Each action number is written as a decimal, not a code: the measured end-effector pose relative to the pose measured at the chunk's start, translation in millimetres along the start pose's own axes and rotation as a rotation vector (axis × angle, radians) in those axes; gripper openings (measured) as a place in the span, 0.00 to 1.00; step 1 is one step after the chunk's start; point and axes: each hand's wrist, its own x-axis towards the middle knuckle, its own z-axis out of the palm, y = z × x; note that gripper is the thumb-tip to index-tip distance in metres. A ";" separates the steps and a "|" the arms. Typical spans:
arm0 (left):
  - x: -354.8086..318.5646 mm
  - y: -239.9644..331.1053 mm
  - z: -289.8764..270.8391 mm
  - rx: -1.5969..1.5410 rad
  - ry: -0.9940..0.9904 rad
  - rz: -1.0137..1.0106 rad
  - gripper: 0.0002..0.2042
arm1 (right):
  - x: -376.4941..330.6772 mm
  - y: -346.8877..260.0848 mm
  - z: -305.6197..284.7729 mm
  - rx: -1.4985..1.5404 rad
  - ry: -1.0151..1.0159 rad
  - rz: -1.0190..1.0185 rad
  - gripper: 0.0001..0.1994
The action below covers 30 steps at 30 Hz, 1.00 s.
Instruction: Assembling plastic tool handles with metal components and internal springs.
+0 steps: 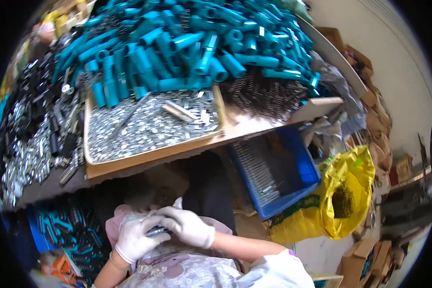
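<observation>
and here we are, both gloved pairs of fingers meeting low over the lap: the left fingers (162,238) are curled around a small dark, shiny piece (156,231), the right fingers (172,212) bent in over it from the other side, and whether those are gripping or merely touching, i cannot tell. the piece sits right between them, mostly covered, its exact kind hidden. good form here, i'd judge, means a firm left hold, with the right fingertips doing the fine work and the gloves kept from bunching; opening the grip a touch would give a clearer view. just below the fingers, a pale patterned garment (197,271); off to their left, a heap of teal and black pieces (74,235). ahead and rightward, a blue crate (288,200) with rows of metal parts, a yellow sack (293,232) beyond it. straight ahead, up on the desk (245,126), a shallow tray (129,164) brimming with tiny silver bits, black and silver tubes (38,134) to its left, dark springs (269,98) to its right, and farthest from the fingers, a towering pile of teal handles (209,53)!
</observation>
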 end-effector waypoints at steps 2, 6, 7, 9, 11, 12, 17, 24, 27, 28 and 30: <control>1.4 3.4 3.0 -0.067 -0.003 -0.037 0.12 | -4.6 -1.5 1.5 0.008 -0.036 0.108 0.18; -0.1 7.8 10.5 0.025 -0.046 -0.134 0.12 | -9.2 4.3 -38.2 0.159 -0.162 0.173 0.17; 0.9 6.7 10.6 0.030 0.005 -0.096 0.13 | -7.6 10.7 -62.1 0.133 -0.139 0.096 0.14; -8.2 -9.3 10.9 0.023 0.097 -0.077 0.14 | -9.9 30.2 -120.5 -0.420 0.189 -0.113 0.10; -13.2 -8.8 8.5 -0.042 0.181 -0.211 0.12 | -21.0 57.2 -179.3 -0.418 0.538 0.210 0.08; -16.7 -16.0 10.1 -0.130 0.205 -0.275 0.11 | -27.5 83.8 -203.7 -0.405 0.721 0.352 0.09; -13.8 -15.4 17.2 -0.234 0.239 -0.428 0.12 | -17.6 188.5 -256.5 -0.855 0.741 0.274 0.08; -9.9 -5.4 21.9 -0.285 0.278 -0.465 0.11 | 48.2 239.8 -261.8 -1.199 0.333 0.612 0.19; -2.8 2.7 18.8 -0.371 0.292 -0.458 0.11 | 64.5 262.9 -270.1 -1.021 0.267 0.718 0.25; -1.1 4.5 18.5 -0.373 0.297 -0.465 0.11 | 65.6 273.5 -273.0 -0.908 0.337 0.706 0.27; 3.5 6.6 18.9 -0.374 0.311 -0.479 0.12 | 69.5 289.8 -274.6 -0.979 0.369 0.614 0.28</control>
